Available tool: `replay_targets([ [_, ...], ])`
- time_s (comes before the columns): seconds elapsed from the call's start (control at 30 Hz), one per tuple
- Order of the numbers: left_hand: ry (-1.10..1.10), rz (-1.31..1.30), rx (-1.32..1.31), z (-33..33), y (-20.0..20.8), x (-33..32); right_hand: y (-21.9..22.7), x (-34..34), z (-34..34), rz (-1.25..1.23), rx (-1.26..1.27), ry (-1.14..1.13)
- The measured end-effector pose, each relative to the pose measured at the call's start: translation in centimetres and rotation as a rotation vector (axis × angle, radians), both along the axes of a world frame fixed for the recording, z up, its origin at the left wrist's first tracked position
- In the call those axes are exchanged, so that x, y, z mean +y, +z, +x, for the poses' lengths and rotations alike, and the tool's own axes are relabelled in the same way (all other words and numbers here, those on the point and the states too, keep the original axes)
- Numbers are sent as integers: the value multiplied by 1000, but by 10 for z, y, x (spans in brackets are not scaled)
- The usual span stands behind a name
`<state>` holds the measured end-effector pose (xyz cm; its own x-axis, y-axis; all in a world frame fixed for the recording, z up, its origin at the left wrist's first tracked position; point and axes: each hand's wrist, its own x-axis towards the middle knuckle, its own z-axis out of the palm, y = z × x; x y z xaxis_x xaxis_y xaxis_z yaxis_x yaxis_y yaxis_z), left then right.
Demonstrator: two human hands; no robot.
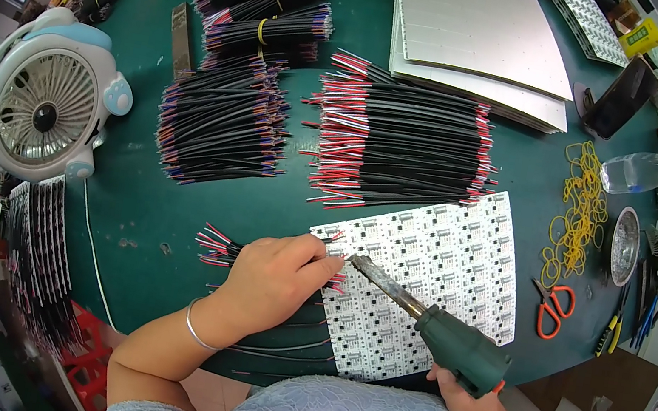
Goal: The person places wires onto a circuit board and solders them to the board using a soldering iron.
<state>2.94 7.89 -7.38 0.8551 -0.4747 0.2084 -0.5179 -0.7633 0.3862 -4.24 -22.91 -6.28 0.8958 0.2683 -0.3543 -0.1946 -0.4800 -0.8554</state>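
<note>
My left hand (270, 278) is closed round a small bunch of black wires (217, 246) with red and white stripped ends. Its fingertips pinch at the left edge of a white circuit board panel (440, 266) covered in small repeated parts. In my right hand (459, 391) is a green soldering gun (461, 347), its grip partly hidden by the tool's body. The gun's dark tip reaches the board's upper left edge, right beside my left fingertips. Below my left wrist, several single black wires (285, 345) run across to the board's edge.
Piles of black wires (416, 142) lie beyond the board, with banded bundles (267, 28) behind. A fan (47, 109) stands at left. Bare panels (485, 32) are stacked at the back. To the right lie yellow rubber bands (581, 202), orange scissors (553, 312), a metal dish (624, 246) and a bottle (642, 172).
</note>
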Motion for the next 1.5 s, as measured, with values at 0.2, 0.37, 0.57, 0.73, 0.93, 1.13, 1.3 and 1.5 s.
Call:
replay_targets([
  [0.2, 1, -3, -10, 1, 1, 0, 8, -1, 11, 20, -152, 105],
  [0.37, 3, -19, -14, 2, 1, 0, 5, -3, 7, 45, -208, 65],
  [0.57, -24, -70, -34, 6, -4, 1, 1, -8, 3, -67, -169, 137],
  [0.73, -29, -50, -33, 6, -3, -2, 2, -7, 3, 0, -61, 73],
  [0.93, -20, -76, -38, 6, -4, -1, 5, -4, 8, -23, -93, 152],
  [1.13, -9, -92, -29, 6, -3, -2, 2, -9, 1, -41, -78, 125],
  [1.3, -12, -97, -18, 7, -3, -2, 0, -10, -2, 20, -62, 53],
  [1.5, -16, -94, -9, 6, -2, -2, -4, -11, -4, 122, -51, -23],
])
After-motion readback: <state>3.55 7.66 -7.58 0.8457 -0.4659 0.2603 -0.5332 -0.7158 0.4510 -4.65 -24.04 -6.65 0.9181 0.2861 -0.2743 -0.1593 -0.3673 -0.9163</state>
